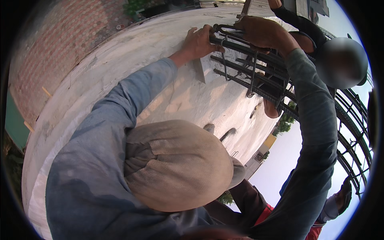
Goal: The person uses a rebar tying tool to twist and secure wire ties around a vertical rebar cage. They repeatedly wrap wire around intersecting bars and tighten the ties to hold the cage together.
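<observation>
My left hand (200,42) closes around the end of a dark ribbed rebar at the near end of a rebar cage (256,68). My right hand (262,34), back upward, is wrapped round a bent steel bar (228,27) whose curved end points toward my left hand. The palm side of that hand is hidden. Square stirrups (253,76) cross the long bars below it. Both my arms reach forward in blue-grey sleeves, and my bent knee (180,164) in brown cloth fills the middle.
A pale concrete slab (148,48) lies under the cage, with paving (68,52) beyond its left edge. A co-worker (312,40) in dark sleeves is beside the cage on the right. Another person (332,204) is at lower right. More curved rebar (352,120) rises at the right edge.
</observation>
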{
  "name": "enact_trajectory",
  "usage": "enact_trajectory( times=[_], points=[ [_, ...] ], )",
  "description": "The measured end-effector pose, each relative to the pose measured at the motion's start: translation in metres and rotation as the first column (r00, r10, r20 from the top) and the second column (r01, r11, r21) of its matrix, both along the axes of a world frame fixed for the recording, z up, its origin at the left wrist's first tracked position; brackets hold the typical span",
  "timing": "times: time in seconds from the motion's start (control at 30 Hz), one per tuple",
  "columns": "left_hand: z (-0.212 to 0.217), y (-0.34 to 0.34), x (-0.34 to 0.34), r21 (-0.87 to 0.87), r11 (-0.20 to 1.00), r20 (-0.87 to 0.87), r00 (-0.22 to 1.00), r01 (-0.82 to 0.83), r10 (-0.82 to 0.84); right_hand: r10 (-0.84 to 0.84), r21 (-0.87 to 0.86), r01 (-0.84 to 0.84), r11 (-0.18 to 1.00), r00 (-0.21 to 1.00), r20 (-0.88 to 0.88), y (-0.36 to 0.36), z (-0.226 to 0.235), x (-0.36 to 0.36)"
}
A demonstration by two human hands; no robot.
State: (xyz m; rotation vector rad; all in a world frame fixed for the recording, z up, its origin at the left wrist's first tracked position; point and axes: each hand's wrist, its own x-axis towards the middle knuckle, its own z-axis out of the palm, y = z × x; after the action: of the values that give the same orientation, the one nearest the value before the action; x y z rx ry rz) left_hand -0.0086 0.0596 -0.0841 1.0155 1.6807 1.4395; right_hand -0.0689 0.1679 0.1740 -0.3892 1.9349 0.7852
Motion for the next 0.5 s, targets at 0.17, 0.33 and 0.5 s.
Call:
enact_trajectory(
  times=[0.17,0.33,0.5],
  points=[
    [0.002,-0.002,0.001,0.025,0.999,0.031,0.999,-0.020,0.019,-0.099,0.021,0.112,0.993,0.940,-0.326,0.030,0.026,-0.017],
    [0.006,-0.005,-0.001,-0.005,1.000,-0.001,1.000,0.027,-0.027,0.246,0.090,-0.229,0.969,0.922,-0.300,0.034,0.029,-0.007],
    [0.003,-0.003,-0.001,0.001,0.999,0.004,0.999,0.041,-0.041,0.016,-0.009,-0.018,1.000,0.981,-0.193,0.010,0.040,-0.002]
  ],
)
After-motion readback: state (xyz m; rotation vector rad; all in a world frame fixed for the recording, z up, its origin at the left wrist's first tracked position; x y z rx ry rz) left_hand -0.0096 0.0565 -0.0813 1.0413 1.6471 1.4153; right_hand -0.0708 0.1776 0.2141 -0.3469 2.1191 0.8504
